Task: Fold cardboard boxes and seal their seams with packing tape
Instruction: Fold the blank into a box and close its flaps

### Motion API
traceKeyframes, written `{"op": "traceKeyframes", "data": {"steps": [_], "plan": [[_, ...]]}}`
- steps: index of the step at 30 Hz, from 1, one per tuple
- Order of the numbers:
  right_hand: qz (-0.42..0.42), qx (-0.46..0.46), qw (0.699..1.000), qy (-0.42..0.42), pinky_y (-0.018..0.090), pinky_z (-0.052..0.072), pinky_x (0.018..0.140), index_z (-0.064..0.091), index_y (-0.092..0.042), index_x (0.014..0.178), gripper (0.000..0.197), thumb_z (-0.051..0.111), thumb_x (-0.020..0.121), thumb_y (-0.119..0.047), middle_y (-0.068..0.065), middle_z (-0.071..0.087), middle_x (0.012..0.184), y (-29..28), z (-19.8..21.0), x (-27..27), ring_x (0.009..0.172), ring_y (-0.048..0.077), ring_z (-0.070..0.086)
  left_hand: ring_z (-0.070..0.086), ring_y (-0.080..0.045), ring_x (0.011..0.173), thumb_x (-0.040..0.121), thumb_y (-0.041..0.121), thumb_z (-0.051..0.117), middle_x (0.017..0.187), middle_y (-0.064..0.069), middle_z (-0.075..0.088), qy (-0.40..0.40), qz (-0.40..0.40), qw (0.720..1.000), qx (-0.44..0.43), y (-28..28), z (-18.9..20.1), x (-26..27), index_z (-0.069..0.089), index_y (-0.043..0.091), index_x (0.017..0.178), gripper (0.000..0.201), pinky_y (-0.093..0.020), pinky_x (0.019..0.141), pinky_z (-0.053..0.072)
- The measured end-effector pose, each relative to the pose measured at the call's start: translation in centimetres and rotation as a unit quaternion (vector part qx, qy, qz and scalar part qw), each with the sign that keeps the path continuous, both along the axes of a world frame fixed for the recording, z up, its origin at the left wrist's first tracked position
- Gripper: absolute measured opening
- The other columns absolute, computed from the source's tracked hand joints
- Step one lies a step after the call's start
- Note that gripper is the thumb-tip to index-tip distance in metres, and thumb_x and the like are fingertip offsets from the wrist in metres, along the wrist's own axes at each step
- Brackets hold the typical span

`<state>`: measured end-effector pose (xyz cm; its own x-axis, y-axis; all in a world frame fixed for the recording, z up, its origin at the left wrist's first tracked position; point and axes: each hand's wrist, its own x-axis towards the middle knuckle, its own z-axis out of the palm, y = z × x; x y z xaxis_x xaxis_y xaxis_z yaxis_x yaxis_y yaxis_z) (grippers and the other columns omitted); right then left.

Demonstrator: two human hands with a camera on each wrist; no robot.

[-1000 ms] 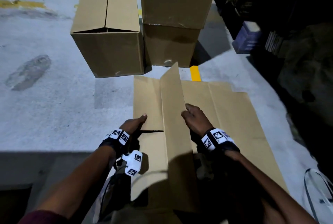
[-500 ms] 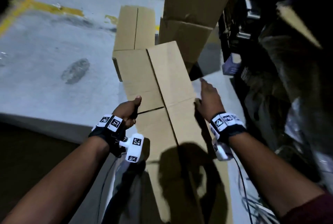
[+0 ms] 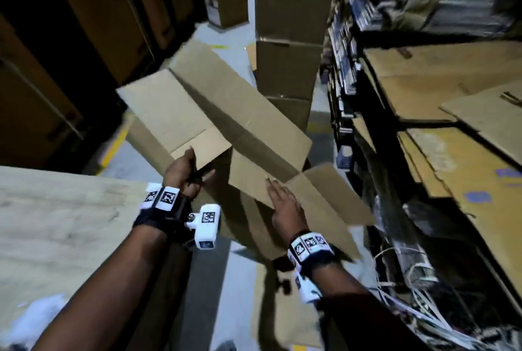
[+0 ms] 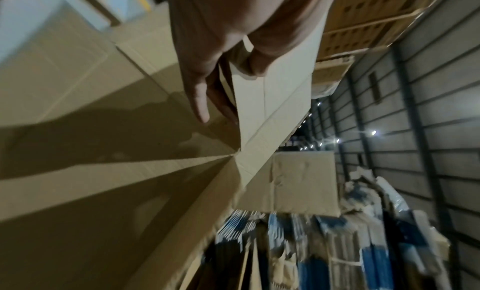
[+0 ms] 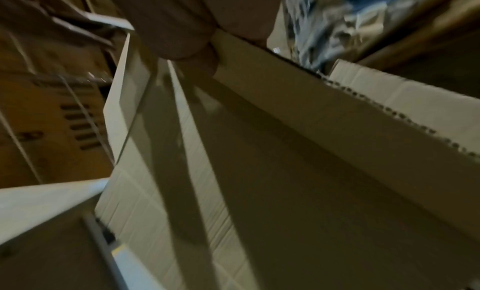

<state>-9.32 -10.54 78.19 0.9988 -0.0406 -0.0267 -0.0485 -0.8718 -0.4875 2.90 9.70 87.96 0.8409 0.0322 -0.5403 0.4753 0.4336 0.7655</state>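
Observation:
A brown cardboard box point(image 3: 226, 102), half opened out, is held in the air at chest height with its flaps spread. My left hand point(image 3: 185, 172) pinches the near edge of a left flap, thumb on one side and fingers on the other, as the left wrist view shows on the flap point(image 4: 272, 93) held by that hand point(image 4: 221, 79). My right hand point(image 3: 282, 203) lies on a right panel with fingers straight on top. In the right wrist view its thumb point(image 5: 200, 56) hooks under the panel edge of the box point(image 5: 285, 151). No tape is in view.
A tall stack of closed boxes point(image 3: 285, 68) stands just behind. Shelving with flat cardboard sheets point(image 3: 452, 82) fills the right side, with loose cables point(image 3: 409, 294) below. A pale board point(image 3: 56, 215) lies at the lower left. More flat cardboard point(image 3: 282, 308) lies on the floor.
The flat box has come up off the floor and swung up in front of me, its panels opening. Both hands kept hold of it, and my view has turned toward the shelving.

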Motion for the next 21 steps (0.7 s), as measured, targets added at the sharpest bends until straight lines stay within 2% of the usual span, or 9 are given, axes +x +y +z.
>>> {"op": "traceKeyframes", "data": {"steps": [3, 6, 8, 10, 11, 13, 16, 18, 21], "plan": [[0.068, -0.043, 0.993, -0.083, 0.041, 0.02, 0.125, 0.015, -0.031, 0.162, 0.097, 0.047, 0.081, 0.013, 0.001, 0.021, 0.169, 2.1, 7.3, 1.4, 0.153, 0.031, 0.023, 0.065, -0.024, 0.094, 0.107, 0.029, 0.044, 0.08, 0.006, 0.075, -0.036, 0.051, 0.998, -0.023, 5.5, 5.8, -0.4, 0.058, 0.019, 0.104, 0.017, -0.046, 0.074, 0.061], [0.127, -0.097, 0.978, -0.132, 0.049, 0.015, 0.124, 0.014, -0.033, 0.162, 0.102, 0.053, 0.081, 0.016, 0.0, 0.019, 0.169, 5.3, 12.3, 2.6, 0.154, 0.037, 0.019, 0.066, -0.021, 0.09, 0.107, 0.026, 0.045, 0.101, 0.005, 0.07, -0.058, 0.093, 0.994, -0.018, 11.7, 9.9, -1.5, 0.058, 0.02, 0.105, 0.014, -0.043, 0.072, 0.062], [0.165, -0.129, 0.962, -0.177, 0.058, 0.023, 0.119, 0.026, -0.028, 0.161, 0.104, 0.056, 0.075, 0.023, 0.006, 0.031, 0.165, 8.4, 14.8, 3.3, 0.149, 0.044, 0.03, 0.067, -0.022, 0.092, 0.107, 0.024, 0.045, 0.107, -0.001, 0.067, -0.065, 0.104, 0.992, -0.033, 16.5, 11.2, -2.1, 0.058, 0.017, 0.1, 0.016, -0.041, 0.077, 0.061], [0.197, -0.153, 0.938, -0.24, 0.066, 0.038, 0.106, 0.044, -0.021, 0.154, 0.105, 0.06, 0.063, 0.03, 0.012, 0.049, 0.154, 12.5, 16.1, 4.1, 0.134, 0.052, 0.048, 0.067, -0.025, 0.094, 0.106, 0.022, 0.046, 0.117, -0.006, 0.067, -0.075, 0.118, 0.989, -0.044, 22.1, 11.8, -2.5, 0.059, 0.014, 0.099, 0.016, -0.042, 0.094, 0.055], [0.208, -0.166, 0.926, -0.266, 0.068, 0.043, 0.099, 0.05, -0.018, 0.149, 0.104, 0.063, 0.059, 0.031, 0.013, 0.055, 0.148, 14.8, 16.3, 4.4, 0.127, 0.053, 0.055, 0.068, -0.024, 0.092, 0.106, 0.022, 0.047, 0.124, -0.008, 0.065, -0.079, 0.12, 0.989, -0.035, 25.1, 12.1, -2.6, 0.06, 0.014, 0.104, 0.016, -0.04, 0.094, 0.054], [0.236, -0.203, 0.907, -0.283, 0.07, 0.047, 0.091, 0.057, -0.014, 0.144, 0.098, 0.067, 0.057, 0.03, 0.014, 0.061, 0.141, 20.3, 17.6, 4.3, 0.117, 0.053, 0.061, 0.069, -0.023, 0.088, 0.106, 0.025, 0.048, 0.125, -0.009, 0.065, -0.086, 0.11, 0.99, -0.021, 31.2, 13.1, -3.5, 0.058, 0.014, 0.119, 0.02, -0.034, 0.078, 0.06], [0.271, -0.233, 0.89, -0.285, 0.069, 0.049, 0.087, 0.06, -0.011, 0.14, 0.078, 0.053, 0.071, 0.022, 0.015, 0.064, 0.137, 29.9, 19.8, 4.2, 0.113, 0.052, 0.064, 0.074, -0.02, 0.072, 0.106, 0.028, 0.047, 0.102, -0.007, 0.073, -0.094, 0.098, 0.991, 0.003, 41.1, 14.6, -4.0, 0.057, 0.015, 0.121, 0.022, -0.028, 0.052, 0.06], [0.275, -0.255, 0.88, -0.291, 0.066, 0.052, 0.086, 0.061, -0.013, 0.14, 0.072, 0.033, 0.078, 0.009, 0.013, 0.065, 0.135, 36.4, 20.2, 4.5, 0.111, 0.049, 0.066, 0.075, -0.018, 0.067, 0.106, 0.028, 0.047, 0.095, -0.005, 0.075, -0.11, 0.102, 0.988, 0.023, 47.8, 15.3, -4.5, 0.057, 0.015, 0.119, 0.021, -0.027, 0.053, 0.06], [0.299, -0.261, 0.872, -0.287, 0.064, 0.053, 0.085, 0.061, -0.015, 0.139, 0.071, 0.027, 0.079, 0.003, 0.012, 0.066, 0.134, 46.2, 20.6, 4.8, 0.109, 0.046, 0.067, 0.076, -0.016, 0.08, 0.104, 0.032, 0.05, 0.1, -0.002, 0.077, -0.112, 0.105, 0.987, 0.048, 58.0, 15.2, -4.3, 0.058, 0.017, 0.126, 0.028, -0.021, 0.056, 0.055]]}}
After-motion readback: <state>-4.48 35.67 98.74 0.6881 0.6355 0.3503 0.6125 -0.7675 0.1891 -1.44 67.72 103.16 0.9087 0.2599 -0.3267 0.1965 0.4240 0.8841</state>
